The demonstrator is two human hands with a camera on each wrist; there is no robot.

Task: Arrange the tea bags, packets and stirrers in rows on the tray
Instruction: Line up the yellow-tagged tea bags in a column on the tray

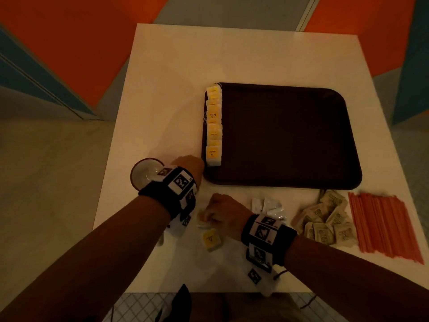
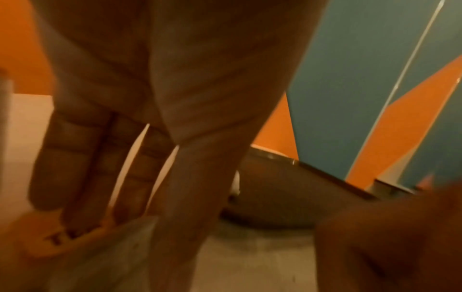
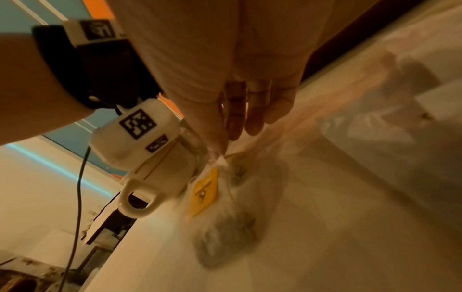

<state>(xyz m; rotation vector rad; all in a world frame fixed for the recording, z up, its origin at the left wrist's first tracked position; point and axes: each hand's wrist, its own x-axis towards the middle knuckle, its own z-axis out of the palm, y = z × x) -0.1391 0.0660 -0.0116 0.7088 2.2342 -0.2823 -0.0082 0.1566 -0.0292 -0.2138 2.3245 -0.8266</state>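
A dark brown tray (image 1: 290,135) lies on the white table, with a column of yellow-tagged tea bags (image 1: 214,126) along its left edge. My left hand (image 1: 189,165) is at the tray's front-left corner; its straight fingers (image 2: 82,177) touch the nearest bag's tag (image 2: 62,237). In front of the tray, my right hand (image 1: 220,210) pinches the top of a loose tea bag (image 1: 211,239) between thumb and finger (image 3: 212,138); its yellow tag (image 3: 203,191) faces the right wrist view, blurred. White packets (image 1: 267,208), brown packets (image 1: 325,221) and orange stirrers (image 1: 383,224) lie along the front right.
A glass (image 1: 145,176) stands at the table's left edge, just left of my left wrist. The table's front edge (image 1: 209,291) runs close under my forearms. Most of the tray's floor (image 1: 301,117) is bare.
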